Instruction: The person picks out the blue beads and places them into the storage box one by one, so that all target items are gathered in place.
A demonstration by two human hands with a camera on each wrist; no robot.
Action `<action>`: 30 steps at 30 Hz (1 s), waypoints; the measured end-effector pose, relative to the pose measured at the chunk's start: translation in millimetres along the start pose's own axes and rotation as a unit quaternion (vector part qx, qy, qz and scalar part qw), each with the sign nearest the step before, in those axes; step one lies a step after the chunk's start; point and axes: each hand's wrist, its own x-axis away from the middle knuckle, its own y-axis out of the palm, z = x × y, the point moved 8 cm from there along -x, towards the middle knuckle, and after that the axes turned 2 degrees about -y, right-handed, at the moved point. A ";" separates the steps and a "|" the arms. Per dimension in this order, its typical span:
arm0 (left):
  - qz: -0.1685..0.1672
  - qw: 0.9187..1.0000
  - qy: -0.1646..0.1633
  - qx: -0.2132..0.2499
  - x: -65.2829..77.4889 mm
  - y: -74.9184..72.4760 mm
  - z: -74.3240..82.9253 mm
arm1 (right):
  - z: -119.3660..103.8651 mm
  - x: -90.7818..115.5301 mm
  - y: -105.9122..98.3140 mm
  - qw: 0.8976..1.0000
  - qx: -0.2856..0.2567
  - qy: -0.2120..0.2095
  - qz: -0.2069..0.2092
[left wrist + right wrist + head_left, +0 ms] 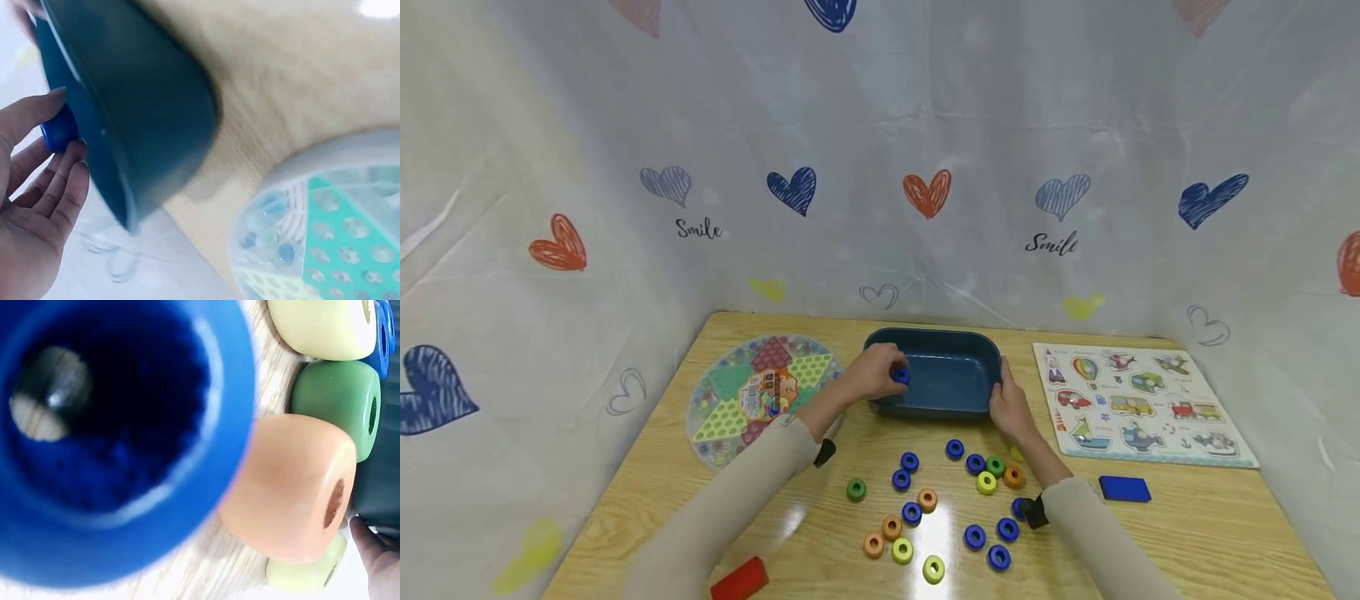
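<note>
A blue ring bead (901,376) is pinched between the thumb and fingers of my left hand (877,372), over the left end of a dark teal tray (951,411). In the left wrist view the same blue bead (60,130) shows at the tray's rim, with the left hand (44,187) around it. My right hand (1011,406) grips the tray's right end, its thumb near the rim and the other fingers partly hidden along the outer wall. Only a little of the right hand (380,562) appears in the right wrist view.
Several blue, green, yellow and orange beads (912,512) lie scattered in front of the tray. A Chinese checkers board (730,383) is at left, a picture puzzle board (1142,400) at right. A blue block (1124,488) and a red block (740,578) lie nearer.
</note>
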 end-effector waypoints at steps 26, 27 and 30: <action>-0.087 0.976 -0.179 -0.084 -68.4 30.8 -60.5 | -0.8 -1.9 1.5 1.000 -0.018 -0.009 0.006; -0.089 0.976 -0.179 -0.085 -68.4 31.4 -60.6 | -0.3 -1.7 1.6 1.000 -0.020 -0.008 0.006; -0.096 0.975 -0.179 -0.089 -67.8 33.4 -60.8 | 0.9 -0.6 2.3 1.000 -0.020 -0.003 0.002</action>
